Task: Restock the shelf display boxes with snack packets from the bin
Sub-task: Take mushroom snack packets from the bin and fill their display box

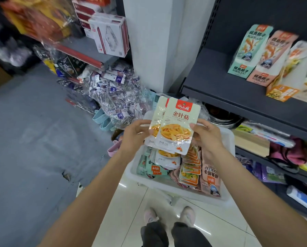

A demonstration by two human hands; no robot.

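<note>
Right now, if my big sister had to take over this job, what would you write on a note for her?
Left hand and right hand both grip a small stack of white mushroom packets, held above the white bin.
The bin sits on the floor by the dark shelf and holds many more packets: white, green, orange and pink.
Up on the shelf stand the display boxes, green, pink and orange.
Done: this stack is out of the bin.
Left: put it in its matching box, probably at the far right, which is cut off here, then keep emptying the bin.
</note>
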